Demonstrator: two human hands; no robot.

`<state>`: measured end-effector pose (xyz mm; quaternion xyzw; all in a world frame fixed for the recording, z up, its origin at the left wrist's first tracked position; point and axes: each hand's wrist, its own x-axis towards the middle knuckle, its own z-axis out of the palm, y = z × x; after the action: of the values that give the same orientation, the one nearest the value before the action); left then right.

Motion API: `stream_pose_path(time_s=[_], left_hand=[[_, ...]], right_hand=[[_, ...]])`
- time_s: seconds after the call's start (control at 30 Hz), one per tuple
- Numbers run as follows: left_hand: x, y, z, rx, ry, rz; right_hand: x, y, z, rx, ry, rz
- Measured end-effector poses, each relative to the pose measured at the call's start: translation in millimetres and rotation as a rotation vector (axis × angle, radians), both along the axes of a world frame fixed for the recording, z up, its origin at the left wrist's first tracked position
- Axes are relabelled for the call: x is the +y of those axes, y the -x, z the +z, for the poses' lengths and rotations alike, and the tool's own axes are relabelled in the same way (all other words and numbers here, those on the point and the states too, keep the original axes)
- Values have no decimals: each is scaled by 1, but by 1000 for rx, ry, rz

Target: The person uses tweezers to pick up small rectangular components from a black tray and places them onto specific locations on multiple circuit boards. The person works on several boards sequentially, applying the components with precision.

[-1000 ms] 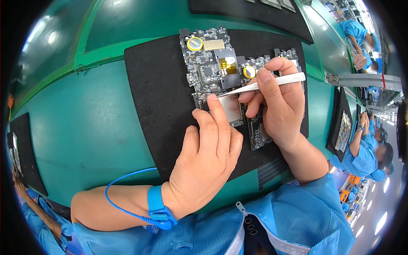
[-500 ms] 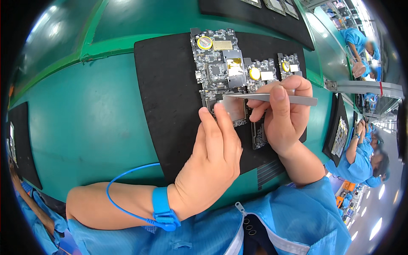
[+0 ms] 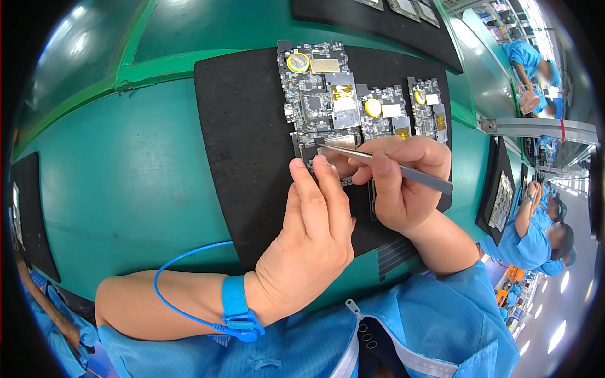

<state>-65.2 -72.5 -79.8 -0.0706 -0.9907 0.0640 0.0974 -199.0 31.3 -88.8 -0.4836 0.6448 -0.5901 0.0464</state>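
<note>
A grey circuit board with a round yellow coin cell lies on a black mat. Two more boards sit to its right. My left hand rests on the mat with two fingertips pressed on the near edge of the first board. My right hand holds metal tweezers in a pen grip. The tweezers' tip touches a silvery metal cover at the board's lower part. A blue wrist strap with a coiled blue cord circles my left wrist.
The mat lies on a green bench. Another black mat with more boards lies at the far edge. A dark tray stands at the right. People in blue coats work along the right side.
The view has shifted, so the boards now sit lower in the picture. My right hand turned the tweezers from pointing right to pointing left, tip down onto the board's metal cover. My left fingers stayed on the board.
</note>
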Motion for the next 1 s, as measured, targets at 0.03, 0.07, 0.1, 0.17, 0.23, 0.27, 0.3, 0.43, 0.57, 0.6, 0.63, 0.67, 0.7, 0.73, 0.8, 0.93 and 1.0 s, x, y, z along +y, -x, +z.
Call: stream_pose_path(time_s=[0.03,0.07,0.1,0.17,0.23,0.27,0.3,0.43,0.57,0.6,0.63,0.67,0.7,0.73,0.8,0.93,1.0], left_hand=[[0,0,0,2,-1,1],[0,0,0,4,-3,3],[0,0,0,3,0,3],[0,0,0,2,5,3],[0,0,0,5,10,10],[1,0,1,5,12,14],[0,0,0,15,23,12],[-1,2,1,34,11,20],[-6,5,2,17,-92,3],[-7,6,3,12,-125,4],[-8,8,5,12,-147,-10],[-8,9,8,11,-167,-26],[-11,8,14,4,-174,-35],[-17,9,20,-7,-274,-78],[-34,8,39,53,-454,-49],[-84,-11,54,-16,-583,479],[-110,-25,56,-238,-1028,717]], right_hand=[[0,0,0,16,10,-2],[1,0,0,32,20,-3],[2,0,1,9,22,-6],[6,2,4,-72,16,-17],[8,2,8,-117,-6,-23],[7,1,9,-102,-21,-20],[6,0,9,-87,-34,-19],[5,-1,3,38,26,-37],[16,5,9,69,64,-59],[18,2,16,-40,156,-124],[20,-1,25,-138,254,-193],[31,5,37,-164,229,-212],[45,15,48,-197,218,-222],[60,25,59,-257,134,-302],[103,53,70,-212,-40,-445],[179,81,74,-603,-425,-632],[192,89,56,-929,-575,-452]])
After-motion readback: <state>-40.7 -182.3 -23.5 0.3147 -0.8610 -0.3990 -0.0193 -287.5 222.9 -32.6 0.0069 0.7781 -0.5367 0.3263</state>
